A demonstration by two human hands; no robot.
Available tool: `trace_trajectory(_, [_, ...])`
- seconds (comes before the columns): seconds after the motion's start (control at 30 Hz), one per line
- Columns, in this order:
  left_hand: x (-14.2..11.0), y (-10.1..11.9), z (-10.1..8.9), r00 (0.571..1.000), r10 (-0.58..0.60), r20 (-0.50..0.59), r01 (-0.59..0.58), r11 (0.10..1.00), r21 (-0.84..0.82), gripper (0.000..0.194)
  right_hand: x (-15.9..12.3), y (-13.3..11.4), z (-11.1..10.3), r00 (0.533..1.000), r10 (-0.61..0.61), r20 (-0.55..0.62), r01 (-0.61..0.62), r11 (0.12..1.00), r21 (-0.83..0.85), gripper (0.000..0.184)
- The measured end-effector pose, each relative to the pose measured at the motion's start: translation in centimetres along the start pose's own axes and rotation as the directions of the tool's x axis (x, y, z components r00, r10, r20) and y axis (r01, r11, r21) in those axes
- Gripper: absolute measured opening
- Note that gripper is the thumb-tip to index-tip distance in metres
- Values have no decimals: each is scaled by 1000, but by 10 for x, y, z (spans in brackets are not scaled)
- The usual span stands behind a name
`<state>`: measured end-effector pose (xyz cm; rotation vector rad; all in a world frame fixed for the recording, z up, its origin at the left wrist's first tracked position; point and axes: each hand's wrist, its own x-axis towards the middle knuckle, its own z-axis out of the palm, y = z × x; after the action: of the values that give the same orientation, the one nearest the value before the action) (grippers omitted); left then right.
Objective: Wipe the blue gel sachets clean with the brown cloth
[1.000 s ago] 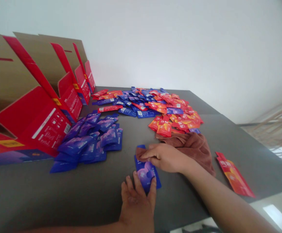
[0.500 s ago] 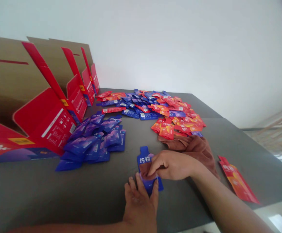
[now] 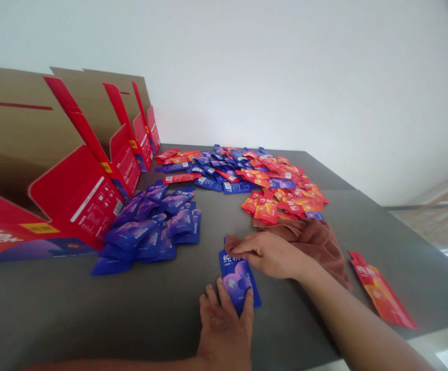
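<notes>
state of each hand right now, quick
Left hand: open, spread against the lower end of a blue pouch.
Right hand: closed, pinching the brown cloth at the pouch's upper end.

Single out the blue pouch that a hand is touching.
The blue pouch lying alone, its lower end touched by the left hand, brown cloth over its top; the other blue pouches lie piled elsewhere.

Cartons (image 3: 81, 201) stand in a row along the left of the bench (image 3: 162, 309), reaching toward its far edge. Just right of them lies a pouch heap (image 3: 131, 232). A pouch pile (image 3: 243, 172) spreads before the far edge. In front of its right end lies a cloth (image 3: 320, 242), partly over a middle pouch (image 3: 236, 275) on its left. A lone pouch (image 3: 382, 293) lies right of the cloth, near the front edge.
</notes>
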<state>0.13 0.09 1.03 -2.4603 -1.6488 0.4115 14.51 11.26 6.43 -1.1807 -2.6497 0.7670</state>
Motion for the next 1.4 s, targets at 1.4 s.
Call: trace_trajectory(1.4, [4, 4, 5, 999, -13, 42, 14, 1000, -28, 58, 4, -1, 6, 992, 110, -63, -110, 994, 5, 31])
